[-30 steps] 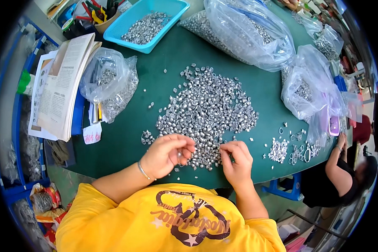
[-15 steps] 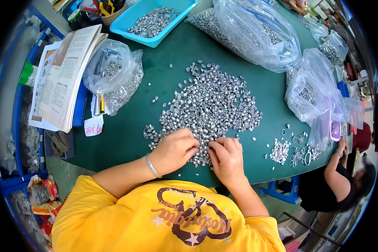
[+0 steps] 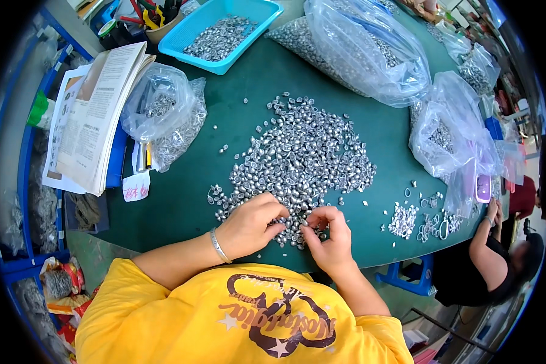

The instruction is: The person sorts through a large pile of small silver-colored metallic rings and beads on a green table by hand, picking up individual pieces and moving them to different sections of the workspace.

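Observation:
A broad pile of small silver metal pieces [image 3: 303, 151], rounded and hollow like little caps, is spread over the green tabletop in front of me. At its near edge my left hand [image 3: 252, 225] rests with fingers curled and the thumb close to the index finger. Facing it across a narrow strip of pieces, my right hand [image 3: 330, 238] has its thumb and bent index finger drawn toward each other among the pieces. Whatever lies between the fingertips of either hand is too small to make out. A silver bracelet [image 3: 219, 245] circles my left wrist.
A blue basket [image 3: 221, 65] of similar pieces stands at the far left, near papers [image 3: 94, 121] and a filled plastic bag [image 3: 164, 112]. Large clear bags [image 3: 370, 48] line the far right. Small white pieces [image 3: 403, 219] and rings lie right, near another person's arm [image 3: 488, 242].
My right hand's index finger has bent and lifted, parting more from its thumb. My left hand has shifted slightly, its thumb lower. A few pieces have spread toward me between the hands.

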### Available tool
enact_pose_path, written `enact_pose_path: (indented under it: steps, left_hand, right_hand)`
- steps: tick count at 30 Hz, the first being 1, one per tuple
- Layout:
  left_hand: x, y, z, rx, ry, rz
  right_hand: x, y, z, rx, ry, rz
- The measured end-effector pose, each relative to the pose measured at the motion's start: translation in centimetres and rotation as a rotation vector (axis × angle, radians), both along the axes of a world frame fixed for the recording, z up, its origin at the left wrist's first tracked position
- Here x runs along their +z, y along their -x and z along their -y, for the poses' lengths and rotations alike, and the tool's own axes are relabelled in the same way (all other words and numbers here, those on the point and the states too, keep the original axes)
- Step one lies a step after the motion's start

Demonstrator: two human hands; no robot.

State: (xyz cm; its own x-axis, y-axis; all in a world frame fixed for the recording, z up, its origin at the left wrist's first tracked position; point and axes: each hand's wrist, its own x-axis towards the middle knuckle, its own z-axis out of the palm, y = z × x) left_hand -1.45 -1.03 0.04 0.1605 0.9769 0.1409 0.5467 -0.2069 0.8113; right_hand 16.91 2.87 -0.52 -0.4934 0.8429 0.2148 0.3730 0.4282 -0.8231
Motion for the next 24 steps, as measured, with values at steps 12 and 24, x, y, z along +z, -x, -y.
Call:
enact_pose_path:
  steps: [12, 24]
  left_hand:
    - [1.9, -0.9, 0.0, -0.011, 0.069, 0.304]
    - [1.3, -0.5, 0.3, 0.066, 0.098, 0.681]
  right_hand:
    - [0.0, -0.6, 0.7, 0.068, 0.762, -0.807]
    - [0.3, -1.2, 0.6, -0.107, 0.245, -0.188]
